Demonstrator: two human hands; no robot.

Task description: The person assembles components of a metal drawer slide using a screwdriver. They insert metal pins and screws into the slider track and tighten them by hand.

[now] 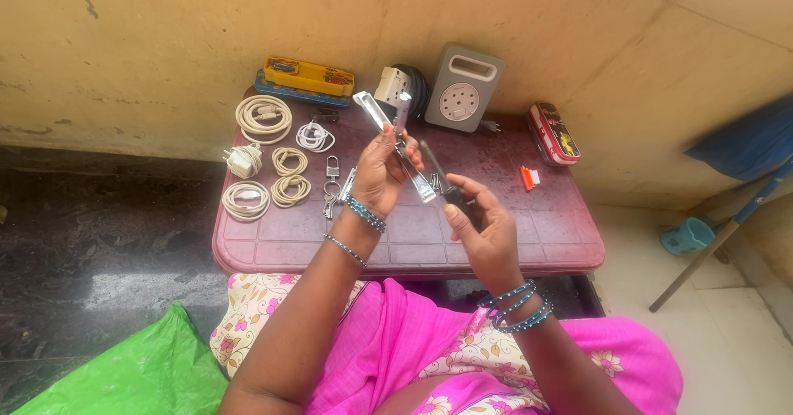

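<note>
While the left hand (378, 174) pinches an opened silver stapler (395, 141) and the right hand (483, 229) grips a dark tool (438, 175), coiled cables (263, 118), keys (332, 190) and a grey socket box (464, 89) crowd the maroon tabletop (496, 241) behind.

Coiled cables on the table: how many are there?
5. All left of the hands: large cream coil at back, white coil, two beige coils, cream coil in front.

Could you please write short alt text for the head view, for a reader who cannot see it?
A person's left hand holds an opened metal stapler above a small maroon table, while the right hand grips its dark lower end. On the table lie coiled white cables, keys, a grey extension box and pencil cases.
</note>
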